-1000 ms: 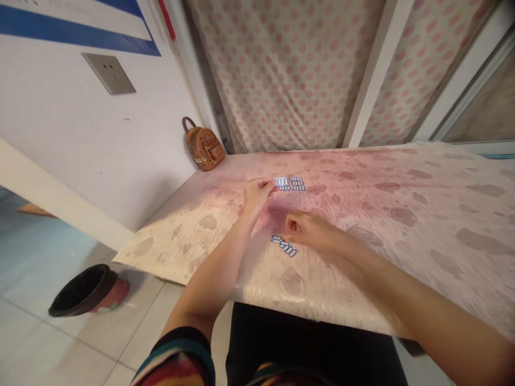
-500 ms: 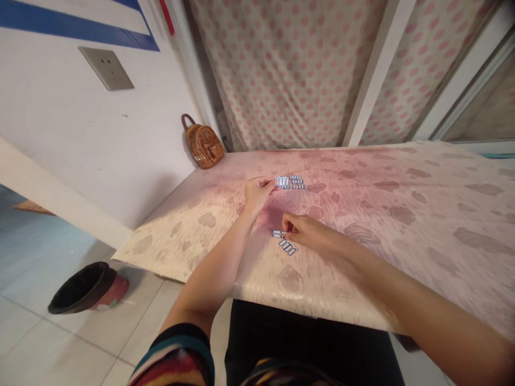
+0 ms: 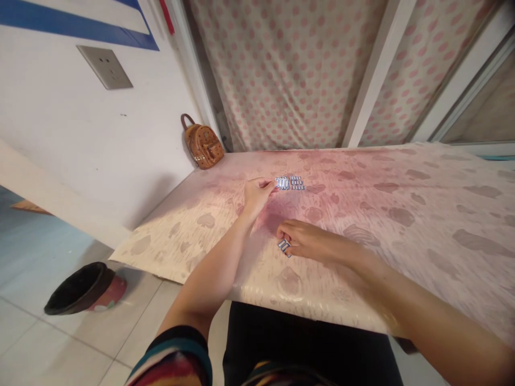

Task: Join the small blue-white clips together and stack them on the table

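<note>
My left hand [image 3: 257,193] is pinched on the edge of a small sheet of white, blue-edged rectangles [image 3: 282,183], which look like stickers. Right beside it, more of these small blue-edged pieces [image 3: 297,183] lie in short rows on the table. Closer to me, my right hand [image 3: 296,237] has its fingers curled down at the tabletop. A short strip of blue-edged white rectangles [image 3: 284,246] shows at its fingers and is partly covered by them. Whether those fingers hold a piece cannot be made out.
A patterned pinkish cloth [image 3: 386,252] covers the table. A small brown backpack [image 3: 204,147] stands against the wall at the back left. Below the left table edge, a dark-rimmed pot [image 3: 80,289] is on the tiled floor. A dotted curtain [image 3: 281,75] hangs behind the table.
My right hand has shifted slightly left and toward me, over the lower strip. The small piece beside its fingertips no longer shows. My left hand has stayed nearly still.
</note>
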`<act>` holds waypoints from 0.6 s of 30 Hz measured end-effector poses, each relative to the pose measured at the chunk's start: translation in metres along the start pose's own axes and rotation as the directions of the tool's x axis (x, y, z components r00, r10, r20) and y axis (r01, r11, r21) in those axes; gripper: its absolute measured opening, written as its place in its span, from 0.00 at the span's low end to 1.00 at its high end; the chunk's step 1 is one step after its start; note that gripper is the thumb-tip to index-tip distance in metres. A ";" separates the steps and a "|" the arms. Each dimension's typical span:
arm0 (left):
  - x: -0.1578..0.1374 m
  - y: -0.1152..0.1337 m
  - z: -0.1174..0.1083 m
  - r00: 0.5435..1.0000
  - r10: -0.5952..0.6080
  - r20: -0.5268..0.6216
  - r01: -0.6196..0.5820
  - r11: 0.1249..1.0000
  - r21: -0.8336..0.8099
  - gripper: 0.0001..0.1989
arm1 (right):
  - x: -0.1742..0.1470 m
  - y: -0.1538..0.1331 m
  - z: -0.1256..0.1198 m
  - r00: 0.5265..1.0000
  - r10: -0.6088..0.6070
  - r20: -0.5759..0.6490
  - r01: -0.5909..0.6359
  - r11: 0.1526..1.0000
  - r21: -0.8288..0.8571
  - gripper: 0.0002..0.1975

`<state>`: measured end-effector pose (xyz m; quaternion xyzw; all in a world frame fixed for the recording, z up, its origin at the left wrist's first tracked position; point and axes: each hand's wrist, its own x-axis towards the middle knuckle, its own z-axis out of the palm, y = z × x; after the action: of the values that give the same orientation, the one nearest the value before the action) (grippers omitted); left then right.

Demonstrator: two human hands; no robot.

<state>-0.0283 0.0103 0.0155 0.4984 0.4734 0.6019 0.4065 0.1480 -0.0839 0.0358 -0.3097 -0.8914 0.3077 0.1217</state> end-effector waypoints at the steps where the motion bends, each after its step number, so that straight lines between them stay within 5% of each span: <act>1: 0.000 -0.001 0.000 1.000 0.003 0.004 -0.003 1.000 0.002 0.04 | 0.000 0.000 0.002 1.000 0.007 0.007 -0.007 1.000 0.000 0.08; 4: 0.000 -0.001 0.001 1.000 0.005 0.013 -0.005 1.000 -0.005 0.06 | 0.003 0.006 0.004 1.000 0.011 -0.018 -0.011 1.000 -0.006 0.05; 7: 0.001 -0.001 0.002 1.000 -0.018 0.008 0.018 1.000 -0.017 0.05 | 0.007 0.018 -0.001 0.975 0.064 -0.213 -0.061 0.998 0.022 0.03; 12: 0.000 -0.001 0.006 1.000 -0.031 0.006 0.031 0.999 0.031 0.03 | 0.012 0.044 -0.018 0.831 0.216 -0.512 -0.105 0.966 0.237 0.03; 18: -0.010 0.005 0.013 0.997 -0.010 0.074 0.011 1.000 -0.013 0.04 | 0.012 0.061 -0.029 0.687 0.198 -0.699 -0.111 0.980 0.168 0.10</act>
<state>-0.0138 0.0022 0.0186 0.5153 0.4567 0.5840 0.4300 0.1791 -0.0249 0.0208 -0.4710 -0.7269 0.2226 0.4475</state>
